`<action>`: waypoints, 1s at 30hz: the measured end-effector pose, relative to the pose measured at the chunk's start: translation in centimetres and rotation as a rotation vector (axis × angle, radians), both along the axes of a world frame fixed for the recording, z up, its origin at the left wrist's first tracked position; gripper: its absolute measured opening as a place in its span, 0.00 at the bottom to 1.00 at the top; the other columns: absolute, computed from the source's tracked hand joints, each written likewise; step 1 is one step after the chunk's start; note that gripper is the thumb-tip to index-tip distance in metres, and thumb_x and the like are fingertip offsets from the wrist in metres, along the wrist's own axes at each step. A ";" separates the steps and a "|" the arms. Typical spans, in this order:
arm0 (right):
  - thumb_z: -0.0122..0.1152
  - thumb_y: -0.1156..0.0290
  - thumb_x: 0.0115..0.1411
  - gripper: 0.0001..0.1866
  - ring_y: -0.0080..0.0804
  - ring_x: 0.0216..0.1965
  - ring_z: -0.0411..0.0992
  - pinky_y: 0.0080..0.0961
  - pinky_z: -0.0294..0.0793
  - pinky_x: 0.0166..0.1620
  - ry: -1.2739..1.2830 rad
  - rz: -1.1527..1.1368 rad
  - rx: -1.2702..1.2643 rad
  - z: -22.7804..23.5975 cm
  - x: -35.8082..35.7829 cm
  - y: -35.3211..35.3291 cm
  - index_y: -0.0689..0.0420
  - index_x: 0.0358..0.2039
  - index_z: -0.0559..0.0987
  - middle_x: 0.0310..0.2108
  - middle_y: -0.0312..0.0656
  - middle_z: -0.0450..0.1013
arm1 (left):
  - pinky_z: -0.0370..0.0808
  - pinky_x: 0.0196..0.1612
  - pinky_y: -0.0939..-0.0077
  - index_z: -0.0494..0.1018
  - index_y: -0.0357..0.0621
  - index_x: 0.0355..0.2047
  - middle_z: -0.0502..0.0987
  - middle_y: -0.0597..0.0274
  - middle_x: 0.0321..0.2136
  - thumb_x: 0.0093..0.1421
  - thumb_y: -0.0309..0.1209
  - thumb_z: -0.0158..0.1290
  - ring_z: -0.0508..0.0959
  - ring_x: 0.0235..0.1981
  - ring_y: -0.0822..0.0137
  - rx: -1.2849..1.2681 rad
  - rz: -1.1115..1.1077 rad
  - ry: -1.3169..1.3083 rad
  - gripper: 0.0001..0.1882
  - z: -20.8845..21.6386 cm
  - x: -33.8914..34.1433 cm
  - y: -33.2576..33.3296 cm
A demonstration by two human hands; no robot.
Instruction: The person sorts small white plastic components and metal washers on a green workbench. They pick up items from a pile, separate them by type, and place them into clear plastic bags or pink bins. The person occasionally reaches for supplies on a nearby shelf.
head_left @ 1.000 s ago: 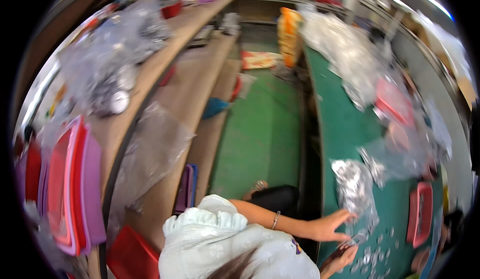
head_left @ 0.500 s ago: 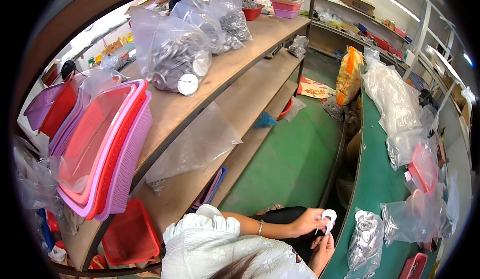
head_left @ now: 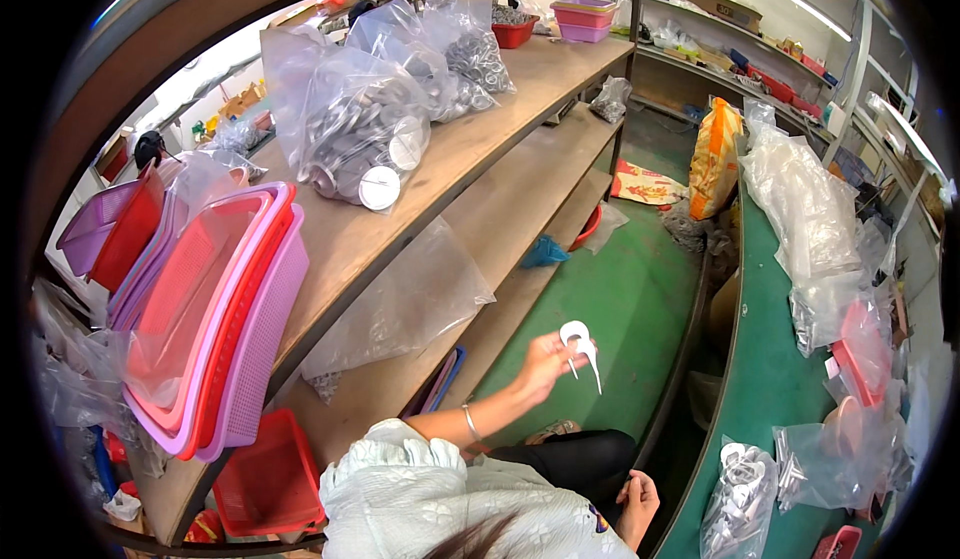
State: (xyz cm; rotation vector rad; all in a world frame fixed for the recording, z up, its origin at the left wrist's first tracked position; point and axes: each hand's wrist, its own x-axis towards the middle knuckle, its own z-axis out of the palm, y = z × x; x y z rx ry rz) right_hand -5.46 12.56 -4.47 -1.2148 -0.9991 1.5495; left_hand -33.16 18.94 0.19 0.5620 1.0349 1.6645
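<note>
My left hand (head_left: 543,367) is raised over the green floor, its fingers pinching white pieces (head_left: 576,331) with a round ring-like head and thin dangling prongs. Their exact kind I cannot make out. Low by my knee, beside the green table's edge, my right hand (head_left: 638,502) has its fingers curled in; whatever may be inside them is hidden. Nearest to that hand, on the table, lies a clear bag of white and grey parts (head_left: 738,499).
The green table (head_left: 765,359) on the right bears plastic bags (head_left: 810,209) and a red tray (head_left: 860,354). At left, a wooden shelf (head_left: 450,154) holds clear bags of grey parts (head_left: 365,124) and stacked pink and red baskets (head_left: 215,349). An orange sack (head_left: 715,159) stands beyond.
My left hand has moved left and up toward the shelf, carrying the white pieces away from my right hand. My right hand has dropped slightly and no longer touches them.
</note>
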 end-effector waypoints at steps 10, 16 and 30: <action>0.50 0.72 0.59 0.07 0.15 0.17 0.59 0.12 0.57 0.21 -0.001 0.032 -0.043 -2.4 0.1 1.7 0.62 0.33 0.74 0.15 0.32 0.64 | 0.73 0.46 0.73 0.64 0.29 0.44 0.73 0.49 0.40 0.59 0.24 0.44 0.75 0.41 0.63 0.223 0.355 0.208 0.13 7.3 -9.6 2.5; 0.51 0.68 0.58 0.10 0.20 0.15 0.62 0.17 0.60 0.19 0.003 0.041 -0.027 -4.6 0.4 2.3 0.63 0.30 0.74 0.16 0.35 0.65 | 0.72 0.48 0.70 0.63 0.29 0.46 0.72 0.49 0.41 0.59 0.23 0.44 0.74 0.43 0.59 0.429 0.363 0.266 0.15 13.9 -11.9 4.9; 0.51 0.71 0.58 0.08 0.16 0.15 0.60 0.13 0.58 0.19 -0.042 0.088 -0.109 -6.3 -0.8 3.0 0.62 0.32 0.74 0.14 0.33 0.65 | 0.70 0.49 0.69 0.63 0.31 0.45 0.72 0.50 0.41 0.58 0.22 0.45 0.73 0.44 0.60 0.370 0.336 0.179 0.14 13.7 -12.2 2.3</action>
